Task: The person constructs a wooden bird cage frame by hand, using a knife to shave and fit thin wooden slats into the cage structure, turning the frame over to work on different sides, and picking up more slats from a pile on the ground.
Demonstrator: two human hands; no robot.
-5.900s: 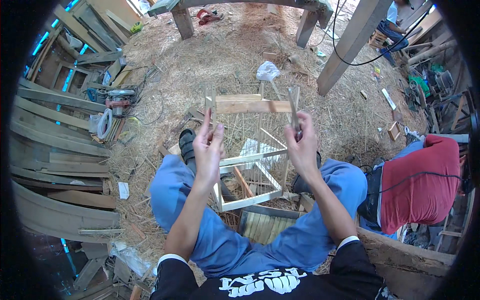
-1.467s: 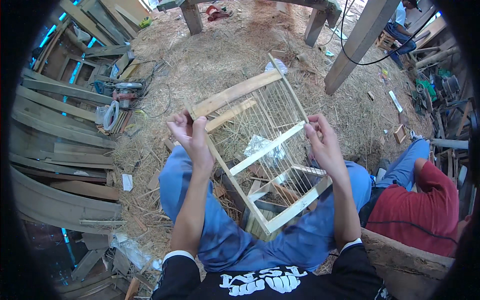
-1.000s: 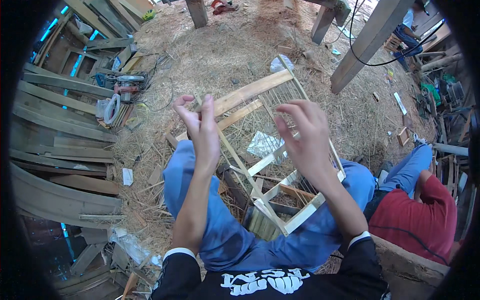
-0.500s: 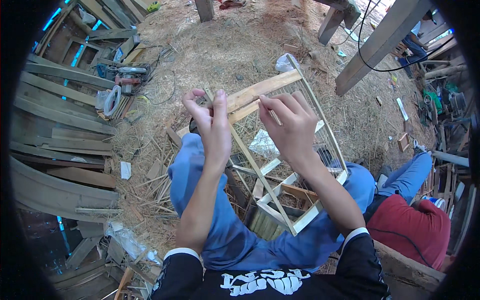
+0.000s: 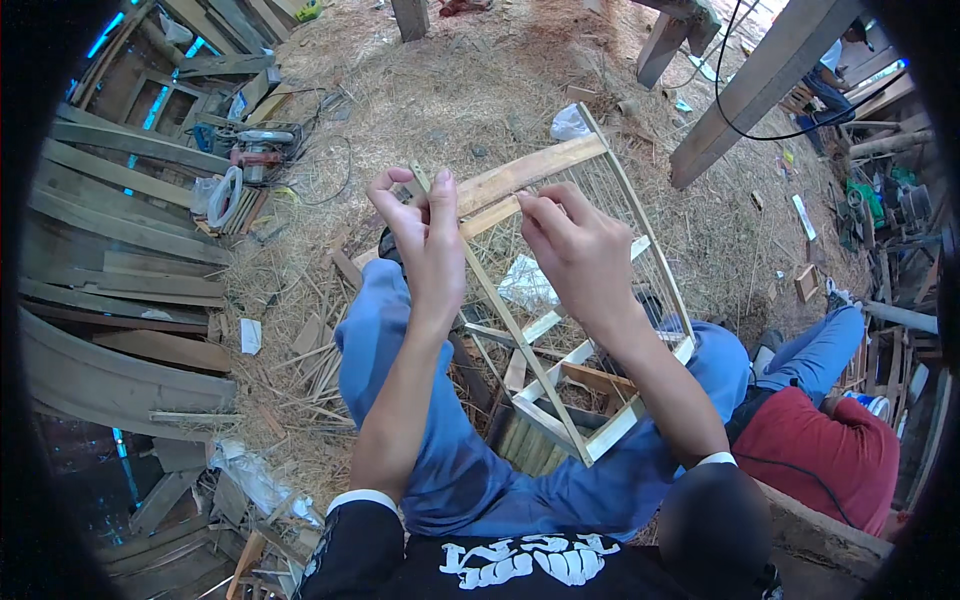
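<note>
A light wooden frame [image 5: 523, 346], like an open cage with thin rods along one side, rests tilted across my lap. My left hand [image 5: 430, 255] is closed around its upper left corner, the thumb along the rail. A flat board [image 5: 535, 170] spans the top end, with a narrower slat [image 5: 490, 216] just below it. My right hand [image 5: 585, 255] is pinched at the right end of the visible part of that slat. Its fingers hide whatever is between them.
A power saw [image 5: 262, 150] stands by stacked boards [image 5: 130, 190] at left. Wood sticks [image 5: 310, 375] litter the straw-strewn ground. A wooden post [image 5: 760, 95] leans at upper right. Close at right sits a person in a red shirt [image 5: 820, 455].
My right hand has turned slightly, its fingers more curled, and a thin stick end seen under it before is now out of sight. The frame and left hand have barely shifted.
</note>
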